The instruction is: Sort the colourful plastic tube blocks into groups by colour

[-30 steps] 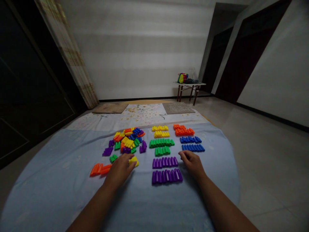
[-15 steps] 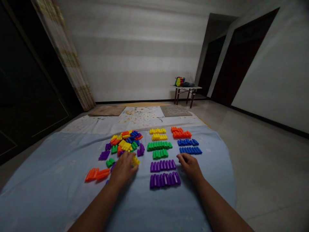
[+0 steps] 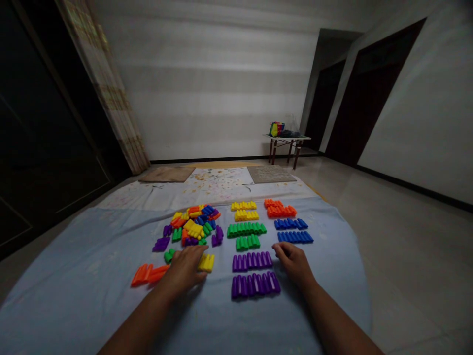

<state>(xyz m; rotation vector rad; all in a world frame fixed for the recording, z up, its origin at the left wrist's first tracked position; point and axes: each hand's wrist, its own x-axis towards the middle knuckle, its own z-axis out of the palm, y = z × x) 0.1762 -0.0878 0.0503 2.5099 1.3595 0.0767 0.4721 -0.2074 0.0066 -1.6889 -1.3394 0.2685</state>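
Note:
My left hand is low over the blue cloth, thumb and fingers apart around a short yellow row of bullet-shaped plastic blocks. The hand hides part of this row, which appears to lie flat. Just beyond the fingers is a mixed heap of coloured blocks. Green blocks and orange blocks lie by the left hand and wrist. My right hand rests with curled fingers beside the purple rows, nothing visible in it. Beyond are green rows, yellow rows, orange rows and blue rows.
The round table wears a light blue cloth over a floral one. Two mats, a brown one and a greyish one, lie on its far side. A small side table holding a colourful bag stands by the wall.
My left hand has shifted slightly nearer to me, and the yellow row by it now lies flatter. The right hand keeps its place by the purple rows. The view has tilted up slightly.

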